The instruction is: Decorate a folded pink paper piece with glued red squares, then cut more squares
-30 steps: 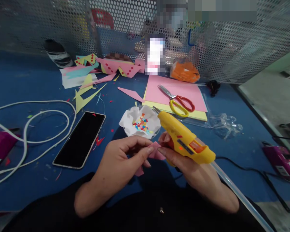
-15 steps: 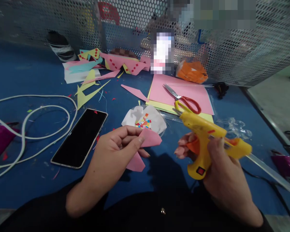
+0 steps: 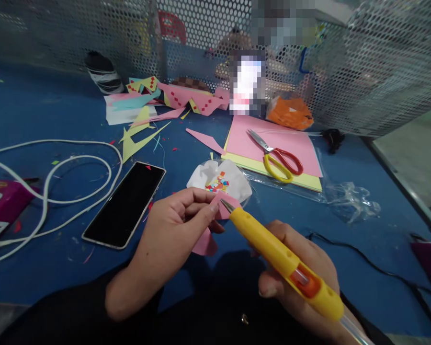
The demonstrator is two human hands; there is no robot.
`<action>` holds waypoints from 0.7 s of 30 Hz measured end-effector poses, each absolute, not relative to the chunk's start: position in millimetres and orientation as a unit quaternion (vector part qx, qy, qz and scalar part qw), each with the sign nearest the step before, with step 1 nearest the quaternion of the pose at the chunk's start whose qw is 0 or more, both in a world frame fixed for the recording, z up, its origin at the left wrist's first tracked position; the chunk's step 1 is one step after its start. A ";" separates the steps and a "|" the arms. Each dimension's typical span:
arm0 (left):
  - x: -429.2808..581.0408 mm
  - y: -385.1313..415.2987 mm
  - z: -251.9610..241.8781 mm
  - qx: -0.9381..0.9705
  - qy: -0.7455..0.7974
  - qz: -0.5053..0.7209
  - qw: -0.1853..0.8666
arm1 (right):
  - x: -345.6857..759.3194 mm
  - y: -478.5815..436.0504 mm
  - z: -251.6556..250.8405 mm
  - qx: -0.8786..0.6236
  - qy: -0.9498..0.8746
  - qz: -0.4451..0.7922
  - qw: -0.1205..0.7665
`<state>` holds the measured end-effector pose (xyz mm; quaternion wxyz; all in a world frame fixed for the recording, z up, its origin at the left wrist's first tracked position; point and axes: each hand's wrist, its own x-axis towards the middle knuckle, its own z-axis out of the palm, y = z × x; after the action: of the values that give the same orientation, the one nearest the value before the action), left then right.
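My left hand (image 3: 175, 225) pinches a folded pink paper piece (image 3: 210, 239) just above the blue table. My right hand (image 3: 301, 273) grips a yellow hot glue gun (image 3: 280, 258), whose metal nozzle touches the pink paper's upper edge beside my left thumb. A clear glue stick sticks out of the gun's rear at the lower right. Just beyond the paper lies a crumpled white sheet (image 3: 219, 179) with several tiny coloured paper squares on it.
A black phone (image 3: 125, 203) lies to the left, next to white cable loops (image 3: 57, 177). Red-and-yellow scissors (image 3: 278, 158) rest on pink and yellow sheets (image 3: 273, 143). Paper scraps (image 3: 158, 100) lie along a perforated metal screen (image 3: 362, 67). Magenta boxes sit at both table edges.
My right hand swung the glue gun from the right back toward my left hand, turning its nozzle onto the pink paper. My left hand kept holding the paper in place.
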<state>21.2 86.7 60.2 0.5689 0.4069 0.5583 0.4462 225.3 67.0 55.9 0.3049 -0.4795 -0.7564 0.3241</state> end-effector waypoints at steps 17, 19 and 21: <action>21.8 87.5 57.1 0.418 0.553 0.462 0.553 | 223.4 67.5 52.0 -0.506 -0.756 0.303 0.284; 22.3 87.2 58.2 0.416 0.550 0.464 0.556 | 222.4 68.9 52.0 -0.506 -0.759 0.292 0.287; 22.9 86.7 59.5 0.414 0.553 0.463 0.555 | 220.9 70.2 53.1 -0.507 -0.763 0.274 0.294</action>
<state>22.9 86.7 59.5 0.5547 0.4139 0.5535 0.4633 220.9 70.2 53.1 0.2938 -0.5070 -0.7627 0.2737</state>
